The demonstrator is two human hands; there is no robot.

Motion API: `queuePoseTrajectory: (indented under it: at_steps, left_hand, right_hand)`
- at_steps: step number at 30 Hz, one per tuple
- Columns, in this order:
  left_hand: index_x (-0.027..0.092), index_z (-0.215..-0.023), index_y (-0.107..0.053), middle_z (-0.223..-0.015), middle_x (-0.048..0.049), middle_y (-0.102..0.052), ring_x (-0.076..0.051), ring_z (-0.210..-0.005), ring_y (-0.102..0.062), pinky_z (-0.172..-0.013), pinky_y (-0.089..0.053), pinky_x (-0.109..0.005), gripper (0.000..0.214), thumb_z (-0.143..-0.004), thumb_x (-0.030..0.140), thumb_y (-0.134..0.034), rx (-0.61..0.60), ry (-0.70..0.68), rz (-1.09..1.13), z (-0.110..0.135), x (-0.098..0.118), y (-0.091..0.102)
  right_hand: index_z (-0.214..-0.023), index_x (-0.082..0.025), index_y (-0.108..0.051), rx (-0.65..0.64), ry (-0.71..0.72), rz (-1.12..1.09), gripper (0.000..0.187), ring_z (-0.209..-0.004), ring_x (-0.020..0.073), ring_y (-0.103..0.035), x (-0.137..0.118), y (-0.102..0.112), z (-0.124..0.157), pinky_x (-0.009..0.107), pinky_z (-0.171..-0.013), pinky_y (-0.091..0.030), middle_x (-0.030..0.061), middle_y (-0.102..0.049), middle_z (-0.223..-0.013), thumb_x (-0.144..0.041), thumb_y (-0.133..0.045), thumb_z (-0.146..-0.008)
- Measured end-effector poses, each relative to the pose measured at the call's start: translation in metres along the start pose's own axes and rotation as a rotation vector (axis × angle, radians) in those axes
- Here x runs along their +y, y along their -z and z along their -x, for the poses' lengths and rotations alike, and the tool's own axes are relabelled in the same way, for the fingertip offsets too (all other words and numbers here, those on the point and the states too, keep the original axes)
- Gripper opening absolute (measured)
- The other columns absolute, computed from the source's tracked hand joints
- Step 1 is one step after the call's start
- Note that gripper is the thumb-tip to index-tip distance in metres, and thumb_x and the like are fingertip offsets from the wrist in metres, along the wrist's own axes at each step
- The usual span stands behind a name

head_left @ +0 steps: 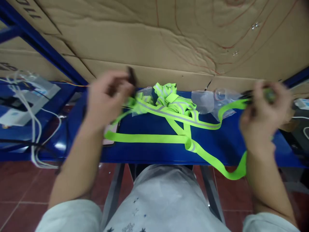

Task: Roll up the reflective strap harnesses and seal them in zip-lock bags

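A neon yellow-green reflective strap [149, 138] with a grey stripe stretches in loops between my two hands. My left hand [106, 96], blurred by motion, is closed on one side of it, with a dark piece like a buckle at the fingertips. Over on the right, my right hand [262, 116] grips the other side; a black part shows at its fingers, too smeared to name. One loop sags below the table edge near my right wrist. Behind the stretched strap lies a bunched pile of the same neon strapping [177, 101].
The blue table [156, 156] backs onto a cardboard wall [125, 42]. Clear plastic bags [202, 101] lie right of the pile. A pink flat object [111, 141], perhaps a phone, is partly covered by the strap. White cables [35, 129] hang over the left side. Blue frame bars [51, 48] rise there.
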State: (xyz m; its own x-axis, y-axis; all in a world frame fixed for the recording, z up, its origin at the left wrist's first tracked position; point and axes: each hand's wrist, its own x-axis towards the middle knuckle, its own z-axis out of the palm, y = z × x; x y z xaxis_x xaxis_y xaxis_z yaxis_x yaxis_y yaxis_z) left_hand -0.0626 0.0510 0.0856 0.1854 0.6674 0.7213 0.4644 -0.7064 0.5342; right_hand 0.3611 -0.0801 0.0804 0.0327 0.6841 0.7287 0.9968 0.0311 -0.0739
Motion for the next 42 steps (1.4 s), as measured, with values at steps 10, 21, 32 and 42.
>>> queuePoseTrajectory:
  at_steps: [10, 21, 32, 42]
  left_hand:
    - [0.015, -0.125, -0.069, -0.113, -0.0109, -0.079, -0.027, -0.098, -0.077, -0.087, -0.061, -0.039, 0.033, -0.105, 0.039, -0.062, -0.441, -0.240, -0.243, 0.047, 0.046, -0.102]
    - [0.015, -0.126, -0.068, -0.115, -0.0123, -0.079, -0.026, -0.101, -0.077, -0.091, -0.062, -0.040, 0.032, -0.106, 0.038, -0.059, -0.398, -0.194, -0.191, 0.061, 0.032, -0.115]
    - [0.013, -0.160, -0.042, -0.137, -0.0216, -0.069, -0.030, -0.122, -0.071, -0.103, -0.058, -0.048, 0.055, -0.112, 0.041, -0.041, -0.487, -0.089, -0.139, 0.073, 0.018, -0.123]
    - [0.023, -0.164, -0.028, -0.154, -0.0182, -0.057, -0.037, -0.139, -0.059, -0.112, -0.051, -0.050, 0.103, -0.086, 0.069, -0.076, -0.510, 0.211, 0.177, 0.067, 0.031, -0.112]
  right_hand:
    - [-0.174, -0.035, -0.013, -0.155, 0.278, -0.136, 0.080, -0.121, 0.0336, -0.065, -0.100, -0.074, 0.022, 0.048, -0.097, -0.061, 0.0155, -0.058, -0.148, -0.011, -0.041, -0.103]
    - [-0.173, -0.037, -0.012, -0.226, 0.225, -0.149, 0.084, -0.124, 0.0350, -0.061, -0.100, -0.093, 0.029, 0.053, -0.102, -0.060, 0.0139, -0.054, -0.152, -0.006, -0.036, -0.099]
    - [-0.173, -0.030, 0.003, -0.390, 0.350, -0.291, 0.089, -0.137, 0.0388, -0.055, -0.118, -0.099, 0.021, 0.057, -0.106, -0.059, 0.0176, -0.049, -0.156, -0.012, -0.041, -0.098]
    - [-0.161, -0.026, -0.037, -0.247, 0.099, -0.574, 0.077, -0.147, 0.0359, -0.047, -0.110, -0.104, 0.017, 0.058, -0.121, -0.045, 0.0158, -0.049, -0.152, -0.024, -0.062, -0.088]
